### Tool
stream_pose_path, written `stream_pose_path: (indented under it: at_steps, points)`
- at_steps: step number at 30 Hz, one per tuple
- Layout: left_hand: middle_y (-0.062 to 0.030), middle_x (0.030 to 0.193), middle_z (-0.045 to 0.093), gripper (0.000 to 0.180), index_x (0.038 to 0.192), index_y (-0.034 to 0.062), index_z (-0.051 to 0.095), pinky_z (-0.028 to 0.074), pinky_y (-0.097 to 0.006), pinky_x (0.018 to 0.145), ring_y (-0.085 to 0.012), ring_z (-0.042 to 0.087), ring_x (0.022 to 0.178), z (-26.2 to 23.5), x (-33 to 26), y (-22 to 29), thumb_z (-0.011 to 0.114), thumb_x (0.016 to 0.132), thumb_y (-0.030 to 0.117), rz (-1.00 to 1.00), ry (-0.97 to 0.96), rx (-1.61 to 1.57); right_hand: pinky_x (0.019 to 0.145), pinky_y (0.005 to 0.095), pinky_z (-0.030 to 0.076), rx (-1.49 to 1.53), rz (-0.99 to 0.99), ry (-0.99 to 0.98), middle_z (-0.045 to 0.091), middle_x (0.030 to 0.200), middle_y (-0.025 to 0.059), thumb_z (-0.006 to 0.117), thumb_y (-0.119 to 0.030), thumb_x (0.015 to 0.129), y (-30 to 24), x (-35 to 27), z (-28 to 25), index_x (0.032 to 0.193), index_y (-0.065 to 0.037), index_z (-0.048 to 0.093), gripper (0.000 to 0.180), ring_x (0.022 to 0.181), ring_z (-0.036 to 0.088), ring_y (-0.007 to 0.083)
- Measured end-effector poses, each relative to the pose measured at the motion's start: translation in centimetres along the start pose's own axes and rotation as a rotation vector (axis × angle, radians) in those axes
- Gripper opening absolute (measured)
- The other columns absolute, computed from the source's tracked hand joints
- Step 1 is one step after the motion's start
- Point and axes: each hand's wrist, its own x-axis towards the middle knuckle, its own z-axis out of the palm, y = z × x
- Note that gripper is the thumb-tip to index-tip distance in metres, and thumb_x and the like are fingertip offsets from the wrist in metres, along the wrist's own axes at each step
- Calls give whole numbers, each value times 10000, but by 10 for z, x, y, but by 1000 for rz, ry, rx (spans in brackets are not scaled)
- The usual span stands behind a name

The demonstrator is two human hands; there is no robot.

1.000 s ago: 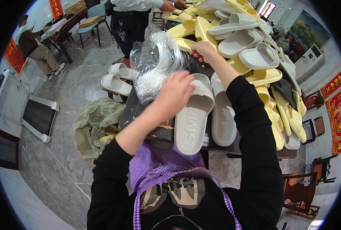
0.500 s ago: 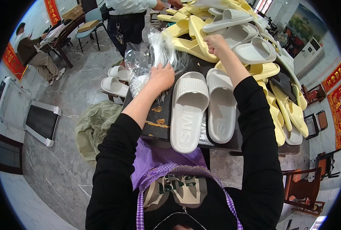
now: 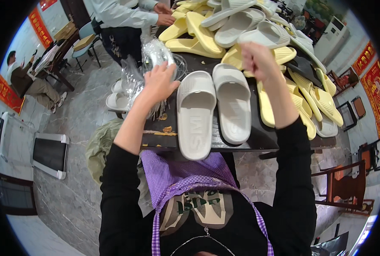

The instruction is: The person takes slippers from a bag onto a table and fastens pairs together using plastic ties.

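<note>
Two light grey slide sandals, the left one (image 3: 196,121) and the right one (image 3: 233,109), lie side by side on the dark table (image 3: 155,141), toes away from me. My left hand (image 3: 160,82), fingers spread, is over a bundle of clear thin plastic strands (image 3: 155,54) beside a clear plastic bag (image 3: 132,81). Raised in front of the pile, my right hand (image 3: 258,63) is closed and slightly blurred; anything between its fingers cannot be made out. Yellow slides (image 3: 200,32) and grey slides (image 3: 241,27) are heaped at the far side.
More yellow slides (image 3: 299,102) lie along the table's right side. A co-worker (image 3: 123,21) stands at the far left with hands near the pile. A green sack (image 3: 104,147) is on the floor left of the table, and a wooden chair (image 3: 346,183) stands at right.
My left hand has shifted left, its fingers more spread. My right hand stays closed, raised near the pile. The view has shifted, and the co-worker's hands are more visible.
</note>
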Motion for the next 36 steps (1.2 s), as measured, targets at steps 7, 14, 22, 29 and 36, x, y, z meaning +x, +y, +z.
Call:
stream_pose_path:
  at_steps: [7,14,22,29,36]
  points:
    - [-82,962,610,272,1040,9,593,442,-262,763,-178,569,876,-41,-22,90,613,784,100,-72,-183,-744,350,197,258,201,190,-46,400,568,-31,522,-139,875,44,-81,-4,850,-74,475,84,405,344,55]
    - [4,759,600,212,992,-37,604,427,-191,630,-68,517,648,-17,-23,115,587,831,101,-269,-203,-1221,354,191,265,223,170,-87,413,570,-25,510,-154,888,59,-107,6,871,-62,479,98,403,345,56]
    - [-29,770,608,129,905,5,618,414,-190,584,-72,516,626,-8,-14,122,599,835,112,-506,-211,-1701,351,187,268,234,258,-212,410,543,-29,511,-157,886,72,-115,19,855,-52,490,112,387,335,47]
    - [-54,709,572,94,861,29,573,384,-206,521,-97,476,543,-29,-14,102,510,880,96,-771,31,-2013,372,178,291,-175,352,-366,445,554,-23,522,-128,852,59,-139,-18,791,-36,529,112,405,370,43]
    - [-27,628,467,90,867,42,520,309,-215,438,-86,366,462,-40,-18,81,457,904,95,-530,-91,-2372,398,172,312,-283,151,-147,521,634,1,516,-127,847,54,-146,-64,797,-32,556,115,448,420,52]
